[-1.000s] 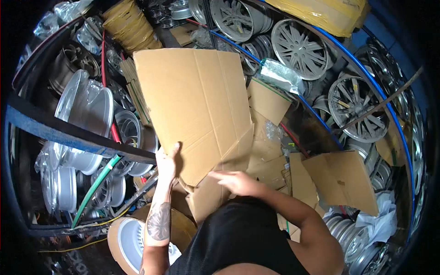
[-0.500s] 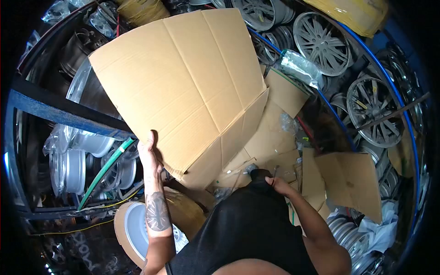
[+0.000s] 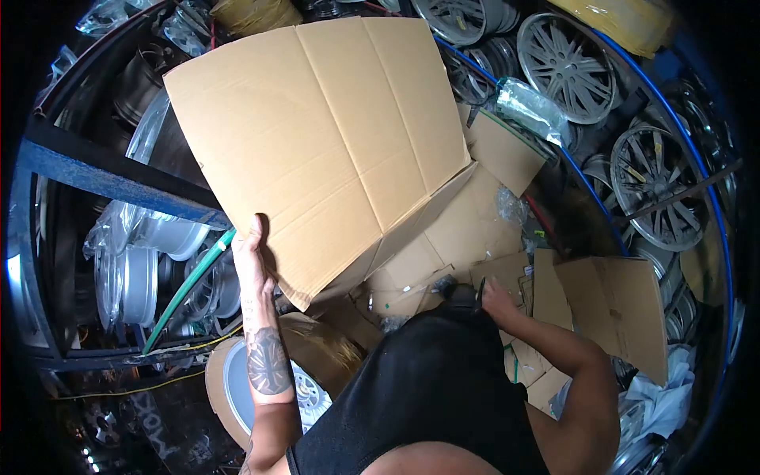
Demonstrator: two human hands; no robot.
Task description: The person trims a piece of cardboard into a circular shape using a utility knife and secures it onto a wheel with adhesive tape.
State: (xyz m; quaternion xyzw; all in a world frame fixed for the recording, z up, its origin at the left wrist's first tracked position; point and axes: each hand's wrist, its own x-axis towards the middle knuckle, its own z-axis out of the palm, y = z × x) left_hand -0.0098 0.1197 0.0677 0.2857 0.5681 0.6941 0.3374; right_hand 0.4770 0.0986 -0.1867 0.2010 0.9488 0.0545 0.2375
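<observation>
My left hand (image 3: pixel 250 260) grips the lower left edge of a large creased cardboard sheet (image 3: pixel 317 134), thumb on top and fingers hidden beneath. The sheet is raised and tilted in front of me, with a folded flap (image 3: pixel 412 210) hanging under its near edge. Close to my body, my right hand (image 3: pixel 498 304) is closed around a thin dark tool (image 3: pixel 481 290), whose kind I cannot make out. It is apart from the sheet.
Flattened cardboard (image 3: pixel 467 226) covers the floor ahead. An open cardboard box (image 3: pixel 613 305) stands at right. Alloy wheels (image 3: pixel 568 67) fill the racks on both sides. A blue metal beam (image 3: pixel 119 178) juts in from the left, near a green strip (image 3: pixel 188 289). A cardboard-wrapped wheel (image 3: pixel 237 388) sits below my left arm.
The cardboard sheet has tipped so that less of its hanging flap shows. My right hand has moved slightly up and right with the thin tool. My left hand keeps its grip.
</observation>
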